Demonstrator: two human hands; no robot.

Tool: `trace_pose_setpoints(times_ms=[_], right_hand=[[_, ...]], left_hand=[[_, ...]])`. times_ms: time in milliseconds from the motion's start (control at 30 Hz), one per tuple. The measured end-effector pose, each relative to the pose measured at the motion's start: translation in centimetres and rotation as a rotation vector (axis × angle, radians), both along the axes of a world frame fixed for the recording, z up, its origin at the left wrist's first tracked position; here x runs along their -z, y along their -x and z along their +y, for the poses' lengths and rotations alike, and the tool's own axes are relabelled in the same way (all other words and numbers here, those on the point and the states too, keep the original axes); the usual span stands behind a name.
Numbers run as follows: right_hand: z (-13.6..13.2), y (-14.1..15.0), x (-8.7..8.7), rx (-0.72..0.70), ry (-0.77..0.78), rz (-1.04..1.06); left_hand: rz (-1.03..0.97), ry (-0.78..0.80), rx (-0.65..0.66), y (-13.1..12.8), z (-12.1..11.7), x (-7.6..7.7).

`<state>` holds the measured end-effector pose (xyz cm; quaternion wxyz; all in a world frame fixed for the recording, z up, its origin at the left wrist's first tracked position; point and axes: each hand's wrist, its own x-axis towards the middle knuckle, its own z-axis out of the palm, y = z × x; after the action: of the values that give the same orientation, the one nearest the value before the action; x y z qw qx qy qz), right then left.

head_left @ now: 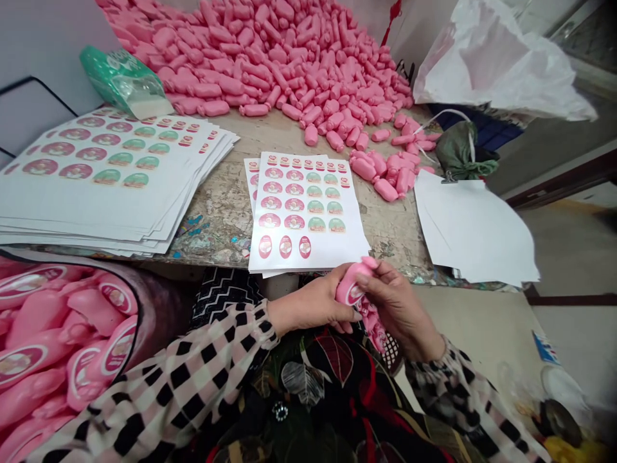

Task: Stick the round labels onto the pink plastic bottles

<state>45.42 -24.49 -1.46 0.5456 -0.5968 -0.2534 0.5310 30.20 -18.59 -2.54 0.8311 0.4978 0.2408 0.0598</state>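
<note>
My left hand [313, 302] and my right hand [402, 308] are both closed round one small pink plastic bottle [351, 287], held over my lap just below the table edge. The bottle bears an oval sticker on its side. My right thumb presses on the bottle's top end. Right above the hands lies a sticker sheet [306, 212] with pink and green oval labels, partly used at the bottom row.
A large heap of pink bottles [289, 58] covers the back of the worn table [216, 212]. A thick stack of sticker sheets [106, 173] lies at left, blank white backing sheets [475, 228] at right. Labelled pink bottles [58, 347] fill a container at lower left. A white plastic bag [496, 58] sits at upper right.
</note>
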Motion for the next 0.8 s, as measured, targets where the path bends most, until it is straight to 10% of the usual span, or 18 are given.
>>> trace_pose_setpoints(times_ms=[167, 467, 633, 800], right_hand=[[-3.5, -6.5, 1.9, -0.09, 0.064, -0.32], [-9.3, -11.3, 12.9, -0.203, 0.58, -0.679], [-8.5, -11.4, 12.6, -0.327, 0.541, -0.784], [-4.7, -10.4, 7.6, -0.635, 0.358, -0.843]], left_hand=[[0.1, -0.09, 0.096, 0.2, 0.0, 0.4], [0.126, -0.136, 0.098, -0.2, 0.1, 0.9], [0.136, -0.127, 0.094, 0.4, 0.4, 0.1], [0.058, -0.077, 0.025, 1.0, 1.8, -0.9]])
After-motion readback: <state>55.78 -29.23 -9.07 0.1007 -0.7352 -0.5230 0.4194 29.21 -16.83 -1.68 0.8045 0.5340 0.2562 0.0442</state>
